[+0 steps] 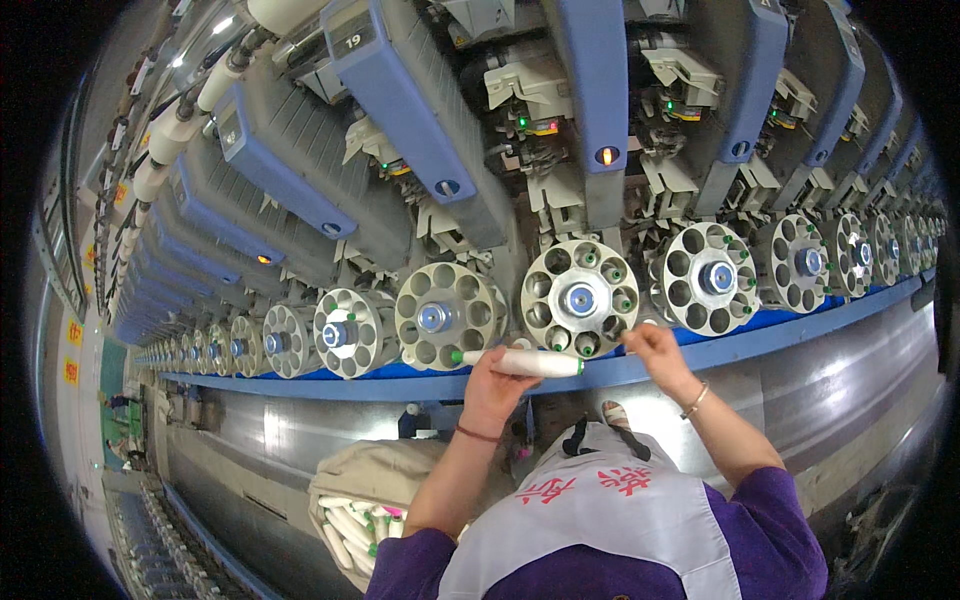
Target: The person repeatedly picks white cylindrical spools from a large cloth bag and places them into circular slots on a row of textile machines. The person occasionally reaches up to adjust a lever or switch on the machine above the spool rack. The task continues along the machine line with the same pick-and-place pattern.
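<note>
My left hand point(493, 387) is closed around a white yarn bobbin point(538, 363) with green ends, held almost level in front of the machine. The bobbin's right end points toward my right hand point(657, 358), whose fingers are pinched together. Whatever they hold, if anything, is too fine to make out. Just beyond both hands stands a round bobbin magazine point(556, 300) with a ring of holes and a blue hub. Green bobbin tips show in several of its holes. Left of it, another magazine point(407, 311) shows mostly open holes.
A long row of winding units with blue housings point(600, 90) and round magazines point(712, 258) runs left and right. A blue rail point(720, 352) passes below them. At my lower left, a beige cloth sack point(385, 465) holds several white bobbins point(345, 525). Grey floor point(820, 370) lies below the rail.
</note>
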### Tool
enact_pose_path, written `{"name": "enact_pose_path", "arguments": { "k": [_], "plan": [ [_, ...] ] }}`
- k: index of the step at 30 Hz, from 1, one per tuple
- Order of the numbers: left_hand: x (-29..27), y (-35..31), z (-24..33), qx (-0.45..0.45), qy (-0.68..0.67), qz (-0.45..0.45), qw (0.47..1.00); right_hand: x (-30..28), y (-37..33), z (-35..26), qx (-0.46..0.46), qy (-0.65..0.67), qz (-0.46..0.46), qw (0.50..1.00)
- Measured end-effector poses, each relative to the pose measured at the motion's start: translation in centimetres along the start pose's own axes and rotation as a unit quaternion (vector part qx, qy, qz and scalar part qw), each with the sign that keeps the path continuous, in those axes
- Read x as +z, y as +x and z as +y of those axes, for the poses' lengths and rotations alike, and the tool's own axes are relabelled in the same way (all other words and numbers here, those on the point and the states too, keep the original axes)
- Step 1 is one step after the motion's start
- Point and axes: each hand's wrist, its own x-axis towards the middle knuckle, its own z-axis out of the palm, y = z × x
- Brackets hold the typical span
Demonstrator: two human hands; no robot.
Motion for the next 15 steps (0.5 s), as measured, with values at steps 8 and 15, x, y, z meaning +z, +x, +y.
{"name": "enact_pose_path", "arguments": {
  "k": [8, 15],
  "plan": [
    [1.4, 0.2, -1.7, -0.057, 0.004, 0.072, 0.996, 3.8, -0.8, -0.8, -0.328, -0.219, -0.043, 0.918],
    [0.7, -0.3, -0.7, -0.018, 0.028, 0.039, 0.999, 0.9, 0.8, 1.8, 0.094, 0.128, -0.003, 0.987]
  ]
}}
